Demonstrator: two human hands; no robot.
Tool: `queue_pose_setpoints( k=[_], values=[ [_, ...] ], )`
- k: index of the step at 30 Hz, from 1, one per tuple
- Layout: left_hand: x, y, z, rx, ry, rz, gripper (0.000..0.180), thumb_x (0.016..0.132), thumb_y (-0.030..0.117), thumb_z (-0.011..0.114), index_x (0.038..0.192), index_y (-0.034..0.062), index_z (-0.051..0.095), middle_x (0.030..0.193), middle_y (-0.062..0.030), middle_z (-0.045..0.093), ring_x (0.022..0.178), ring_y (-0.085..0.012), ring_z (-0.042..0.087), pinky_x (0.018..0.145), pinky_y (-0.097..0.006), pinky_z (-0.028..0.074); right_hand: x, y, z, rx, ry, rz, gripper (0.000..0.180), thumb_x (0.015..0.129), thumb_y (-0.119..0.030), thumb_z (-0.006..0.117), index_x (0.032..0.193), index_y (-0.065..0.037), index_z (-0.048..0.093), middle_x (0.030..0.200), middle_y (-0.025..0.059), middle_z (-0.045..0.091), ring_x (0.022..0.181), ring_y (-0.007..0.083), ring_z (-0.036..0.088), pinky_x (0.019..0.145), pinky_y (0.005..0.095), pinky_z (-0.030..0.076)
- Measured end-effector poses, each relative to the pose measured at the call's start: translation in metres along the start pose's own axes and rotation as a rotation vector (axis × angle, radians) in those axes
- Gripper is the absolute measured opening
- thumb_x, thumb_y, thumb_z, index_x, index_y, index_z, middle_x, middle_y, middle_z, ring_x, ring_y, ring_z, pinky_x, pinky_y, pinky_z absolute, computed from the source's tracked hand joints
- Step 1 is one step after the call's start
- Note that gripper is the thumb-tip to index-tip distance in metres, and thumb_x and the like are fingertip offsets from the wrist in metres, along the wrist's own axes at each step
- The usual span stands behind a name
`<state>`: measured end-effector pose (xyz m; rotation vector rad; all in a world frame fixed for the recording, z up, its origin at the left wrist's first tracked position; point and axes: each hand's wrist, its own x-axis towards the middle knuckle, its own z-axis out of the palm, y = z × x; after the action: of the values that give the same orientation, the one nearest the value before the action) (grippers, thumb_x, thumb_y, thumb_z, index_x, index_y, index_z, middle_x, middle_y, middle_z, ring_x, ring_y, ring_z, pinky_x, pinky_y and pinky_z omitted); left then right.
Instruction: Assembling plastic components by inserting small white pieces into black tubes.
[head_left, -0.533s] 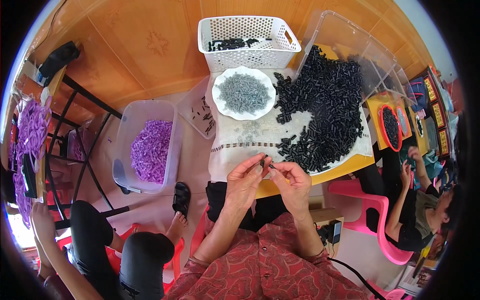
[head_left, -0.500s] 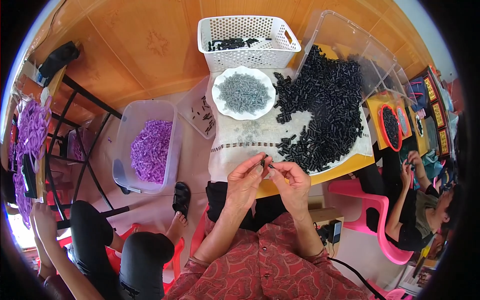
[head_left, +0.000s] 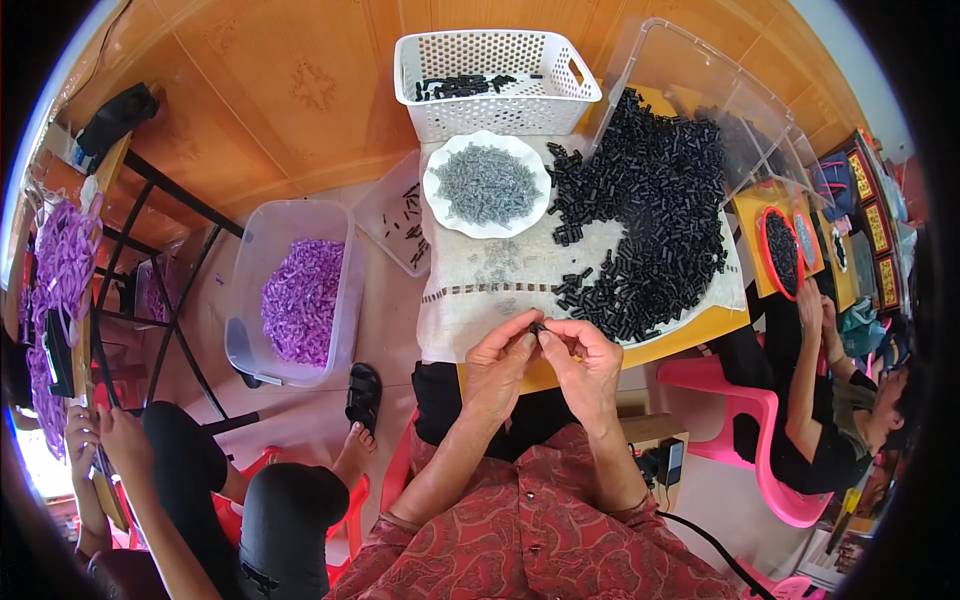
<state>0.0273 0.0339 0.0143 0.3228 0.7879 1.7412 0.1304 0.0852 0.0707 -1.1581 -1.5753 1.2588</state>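
My left hand [head_left: 497, 362] and my right hand [head_left: 583, 362] meet above the near edge of the table, both with fingers pinched closed. Between the fingertips sits a small black plastic piece [head_left: 537, 327], mostly hidden by thumbs and fingers. Beyond my hands, a big heap of short black tube-like pieces [head_left: 655, 200] covers the right part of a white cloth [head_left: 460, 315]. A white scalloped plate [head_left: 433, 188] on the cloth holds a mound of small greyish clear pieces [head_left: 488, 185].
Behind the plate stands a white perforated basket [head_left: 500, 122] with some black pieces. A clear bin [head_left: 700, 60] tilts behind the heap. On the floor at left, a plastic tub [head_left: 240, 330] holds purple pieces [head_left: 303, 300]. Co-workers sit left and right, one beside a pink chair [head_left: 765, 440].
My hands have drawn closer together around the small black piece. At right, a co-worker's hands moved toward the red tray; at left, another's hands have shifted along the table edge.
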Motion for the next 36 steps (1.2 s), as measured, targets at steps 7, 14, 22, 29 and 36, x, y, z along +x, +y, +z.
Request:
queue_pose_setpoints(
  k=[7, 14, 22, 29, 36],
  values=[
    [0.0, -0.001, 0.0, 0.134, 0.042, 0.011, 0.03, 0.098, -0.003, 0.055, 0.126, 0.0002, 0.062, 0.121, -0.0097, 0.064, 0.108, -0.0166, 0.062, 0.095, -0.031, 0.054, 0.003, 0.003, -0.002, 0.042, -0.035, 0.056, 0.013, 0.088, 0.0, 0.07, 0.101, 0.004, 0.07, 0.085, 0.0052, 0.073, 0.072, 0.0062, 0.065, 0.066, 0.0216, 0.053],
    [0.003, 0.0, -0.014, -0.385, 0.025, -0.242, 0.029, 0.097, 0.0, 0.057, 0.126, 0.0023, 0.06, 0.122, -0.0121, 0.063, 0.113, -0.0224, 0.061, 0.102, -0.038, 0.05, 0.003, -0.006, -0.006, 0.158, -0.075, 0.075, 0.015, 0.089, 0.002, 0.068, 0.104, 0.005, 0.068, 0.091, 0.0063, 0.072, 0.078, 0.007, 0.065, 0.071, 0.0214, 0.053],
    [0.007, 0.015, -0.011, -0.697, 0.077, -0.305, 0.026, 0.097, 0.004, 0.058, 0.123, 0.0009, 0.056, 0.126, -0.0153, 0.061, 0.133, -0.0333, 0.049, 0.114, -0.048, 0.041, 0.004, -0.014, -0.012, 0.266, -0.056, 0.068, 0.015, 0.091, 0.005, 0.065, 0.106, 0.006, 0.065, 0.094, 0.0075, 0.07, 0.082, 0.0088, 0.065, 0.076, 0.0232, 0.055],
    [0.007, 0.011, -0.005, -0.752, 0.229, -0.357, 0.021, 0.097, 0.005, 0.058, 0.118, 0.0013, 0.058, 0.124, -0.0173, 0.062, 0.131, -0.0344, 0.05, 0.115, -0.05, 0.04, 0.002, -0.011, -0.009, 0.233, -0.032, 0.026, 0.015, 0.089, 0.005, 0.067, 0.104, 0.004, 0.067, 0.09, 0.0057, 0.068, 0.077, 0.0076, 0.062, 0.071, 0.0222, 0.052],
    [0.008, 0.008, -0.01, -0.763, 0.164, -0.274, 0.019, 0.097, 0.002, 0.058, 0.115, -0.0003, 0.06, 0.125, -0.016, 0.062, 0.13, -0.0309, 0.052, 0.114, -0.046, 0.042, 0.004, -0.012, -0.005, -0.257, 0.076, -0.271, 0.013, 0.085, 0.004, 0.069, 0.098, 0.003, 0.069, 0.087, 0.0087, 0.067, 0.073, 0.0113, 0.063, 0.067, 0.0253, 0.051]
  ],
)
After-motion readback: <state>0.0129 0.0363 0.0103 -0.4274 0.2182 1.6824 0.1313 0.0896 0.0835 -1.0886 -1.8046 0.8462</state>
